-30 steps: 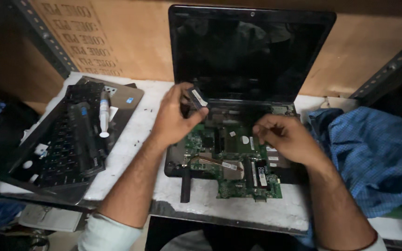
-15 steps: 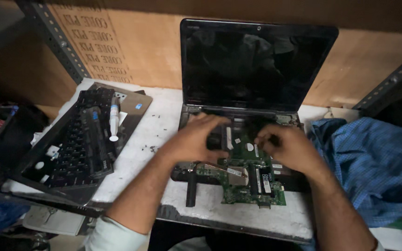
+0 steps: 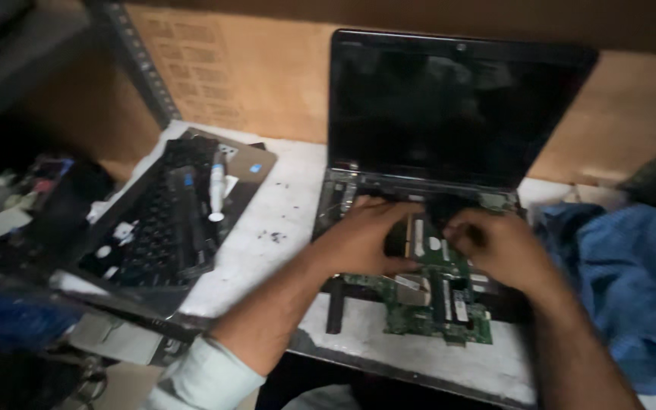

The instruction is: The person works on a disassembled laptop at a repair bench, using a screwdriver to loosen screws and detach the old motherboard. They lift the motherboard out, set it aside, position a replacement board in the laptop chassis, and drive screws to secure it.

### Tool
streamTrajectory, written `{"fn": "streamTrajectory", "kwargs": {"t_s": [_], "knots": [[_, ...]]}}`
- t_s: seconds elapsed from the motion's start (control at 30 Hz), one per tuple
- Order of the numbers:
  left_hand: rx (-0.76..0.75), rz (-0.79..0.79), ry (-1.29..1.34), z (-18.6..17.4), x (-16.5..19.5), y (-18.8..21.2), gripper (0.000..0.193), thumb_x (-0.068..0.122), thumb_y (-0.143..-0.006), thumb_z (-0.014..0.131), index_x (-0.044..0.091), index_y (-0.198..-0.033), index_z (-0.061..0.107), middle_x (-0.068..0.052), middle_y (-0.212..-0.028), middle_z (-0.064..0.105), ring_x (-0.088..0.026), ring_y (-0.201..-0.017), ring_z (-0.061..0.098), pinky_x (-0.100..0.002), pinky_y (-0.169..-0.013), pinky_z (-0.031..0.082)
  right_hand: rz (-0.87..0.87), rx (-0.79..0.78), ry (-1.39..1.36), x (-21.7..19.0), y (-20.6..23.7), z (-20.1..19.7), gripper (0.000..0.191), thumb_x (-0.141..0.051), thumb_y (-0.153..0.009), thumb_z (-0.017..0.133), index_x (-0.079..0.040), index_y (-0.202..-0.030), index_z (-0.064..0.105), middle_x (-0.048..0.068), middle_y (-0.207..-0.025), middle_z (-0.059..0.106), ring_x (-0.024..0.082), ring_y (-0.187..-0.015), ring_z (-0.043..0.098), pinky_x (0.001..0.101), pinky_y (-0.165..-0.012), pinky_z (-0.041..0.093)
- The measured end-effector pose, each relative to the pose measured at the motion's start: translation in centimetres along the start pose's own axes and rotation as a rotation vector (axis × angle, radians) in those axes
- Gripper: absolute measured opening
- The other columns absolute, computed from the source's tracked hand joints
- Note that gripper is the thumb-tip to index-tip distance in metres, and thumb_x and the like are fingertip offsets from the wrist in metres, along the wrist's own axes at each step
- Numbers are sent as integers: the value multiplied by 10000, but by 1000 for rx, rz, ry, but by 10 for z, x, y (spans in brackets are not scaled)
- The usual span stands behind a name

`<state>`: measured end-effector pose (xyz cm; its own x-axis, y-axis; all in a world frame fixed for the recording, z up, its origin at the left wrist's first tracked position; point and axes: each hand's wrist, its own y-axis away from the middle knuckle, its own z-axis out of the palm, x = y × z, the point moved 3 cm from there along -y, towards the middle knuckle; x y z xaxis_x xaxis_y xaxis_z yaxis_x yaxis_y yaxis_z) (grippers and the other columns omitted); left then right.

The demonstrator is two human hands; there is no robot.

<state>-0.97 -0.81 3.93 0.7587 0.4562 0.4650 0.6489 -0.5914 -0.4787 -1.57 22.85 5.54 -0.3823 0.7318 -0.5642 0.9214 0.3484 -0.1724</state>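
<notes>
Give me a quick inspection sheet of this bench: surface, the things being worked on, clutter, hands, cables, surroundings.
Surface: white worktop, speckled with dark bits.
Job's things: opened laptop, screen dark; green circuit board exposed in its base.
Clutter: removed keyboard, white tube lying on it; blue cloth at right.
Hands: left hand and right hand both down on the board; grip not clear.
Cables: nothing seen.
Surroundings: cardboard backing, metal shelf upright.

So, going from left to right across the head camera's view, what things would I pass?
Cluttered dark shelf → removed black keyboard with a small white tube lying on it → left hand → green circuit board in the opened laptop → right hand → blue cloth.
</notes>
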Motion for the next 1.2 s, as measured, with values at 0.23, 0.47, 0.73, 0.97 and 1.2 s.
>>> {"fn": "streamTrajectory", "kwargs": {"t_s": [0.23,0.47,0.73,0.97,1.2], "knots": [[38,75,96,-3,1,0,849,319,-694,889,66,-1420,527,-205,-1351,646,-384,-1286,578,-463,-1105,399,166,-31,41,4,-2,2,187,-80,-892,721,-113,-1069,770,112,-856,803,224,-707,761,351,-676,599],[467,-193,-31,-86,-46,18,740,218,-647,901,42,-1305,612,-195,-1255,667,-350,-1182,640,-441,-1007,522,51,-25,32,-4,-1,-3,195,-107,-877,699,-103,-1062,761,84,-879,810,180,-727,766,331,-688,599],[538,-841,-574,-118,-128,64,644,343,-673,881,37,-1173,616,-182,-1206,602,-393,-1157,595,-614,-935,376,245,-92,105,-7,2,-2,139,-167,-943,722,-146,-1075,762,95,-838,806,228,-655,757,372,-654,598],[446,-972,-644,-112,-151,71,785,352,-625,895,47,-1277,584,-200,-1298,562,-407,-1190,576,-673,-969,299,129,-13,61,1,4,-8,164,-120,-889,720,-124,-1046,768,94,-860,803,209,-714,774,343,-693,599],[415,-1008,-654,-106,-152,71,781,340,-641,872,44,-1311,601,-179,-1384,516,-422,-1292,444,-680,-1038,265,54,15,36,-6,4,-7,156,-153,-874,730,-91,-1011,772,106,-832,792,206,-702,760,343,-670,591]]}}
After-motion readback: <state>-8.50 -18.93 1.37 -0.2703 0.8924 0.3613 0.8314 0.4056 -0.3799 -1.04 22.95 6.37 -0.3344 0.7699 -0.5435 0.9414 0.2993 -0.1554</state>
